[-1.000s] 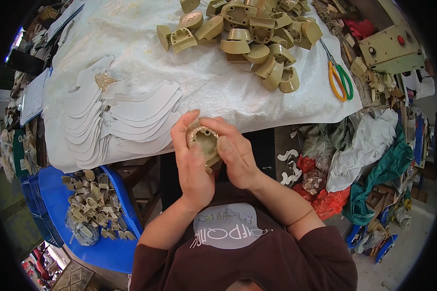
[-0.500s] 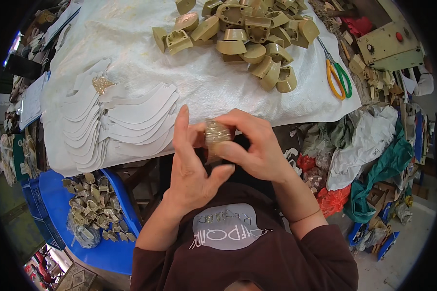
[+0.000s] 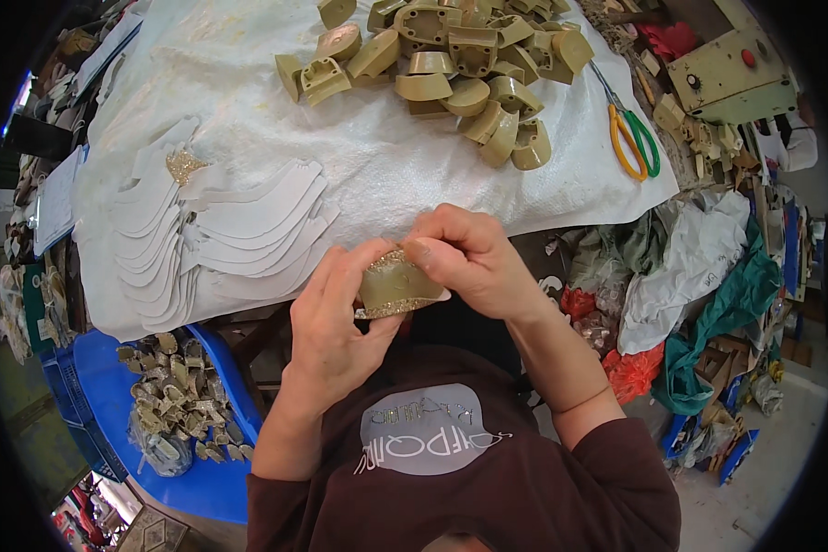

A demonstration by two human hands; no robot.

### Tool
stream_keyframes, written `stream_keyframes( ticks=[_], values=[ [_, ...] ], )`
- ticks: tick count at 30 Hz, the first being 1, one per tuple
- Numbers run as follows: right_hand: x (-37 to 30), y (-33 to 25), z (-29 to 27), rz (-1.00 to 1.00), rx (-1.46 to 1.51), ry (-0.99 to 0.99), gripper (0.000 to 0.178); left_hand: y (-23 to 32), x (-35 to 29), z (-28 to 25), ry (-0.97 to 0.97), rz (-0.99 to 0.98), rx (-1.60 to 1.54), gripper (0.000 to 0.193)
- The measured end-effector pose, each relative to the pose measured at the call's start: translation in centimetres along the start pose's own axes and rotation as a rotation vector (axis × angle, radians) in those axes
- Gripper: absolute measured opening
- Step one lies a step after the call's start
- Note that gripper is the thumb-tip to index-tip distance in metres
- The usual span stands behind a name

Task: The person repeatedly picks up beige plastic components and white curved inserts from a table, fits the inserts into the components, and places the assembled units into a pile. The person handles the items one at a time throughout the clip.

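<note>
A gold-olive shoe heel [image 3: 391,283] with glittery strips along its edges is held between my two hands, just off the table's near edge. My left hand [image 3: 331,317] wraps its fingers and thumb around the heel's left side. At the upper right of the heel, my right hand [image 3: 474,262] pinches the glitter edge between thumb and bent fingers. Left of the hands, overlapping white curved cut-outs [image 3: 262,225] lie in two rows, with a small gold glitter piece [image 3: 185,166] at their top. Bare olive heels [image 3: 423,86] are heaped at the far side.
Scissors [image 3: 627,143] with orange and green handles lie at the table's right, on a white woven sheet [image 3: 377,175]. Glittery heels [image 3: 173,386] fill part of a blue plastic surface [image 3: 184,497] at lower left. Crumpled bags [image 3: 676,271] and a control box [image 3: 731,74] are at right.
The heel has turned so its broad olive face shows instead of its glittery side. My left hand has closed around it, and my right fingers have shifted to its upper edge.
</note>
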State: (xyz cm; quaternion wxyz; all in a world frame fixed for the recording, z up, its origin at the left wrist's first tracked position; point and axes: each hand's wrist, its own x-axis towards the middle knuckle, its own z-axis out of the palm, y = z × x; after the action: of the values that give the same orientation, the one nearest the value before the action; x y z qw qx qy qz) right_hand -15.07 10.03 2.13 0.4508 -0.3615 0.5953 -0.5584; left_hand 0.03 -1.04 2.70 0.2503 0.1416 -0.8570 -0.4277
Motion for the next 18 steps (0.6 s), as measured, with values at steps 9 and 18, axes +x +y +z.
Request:
stream_keyframes(
  ticks=[9, 18],
  values=[
    [-0.1, 1.1, 0.2, -0.109, 0.286, 0.030, 0.020, -0.1, 0.1, 1.6, 0.220, 0.011, 0.072, 0.047],
    [0.1, 1.9, 3.2, -0.219, 0.033, 0.382, 0.026, -0.2, 0.4, 3.1, 0.340, 0.081, 0.280, 0.046]
  ],
)
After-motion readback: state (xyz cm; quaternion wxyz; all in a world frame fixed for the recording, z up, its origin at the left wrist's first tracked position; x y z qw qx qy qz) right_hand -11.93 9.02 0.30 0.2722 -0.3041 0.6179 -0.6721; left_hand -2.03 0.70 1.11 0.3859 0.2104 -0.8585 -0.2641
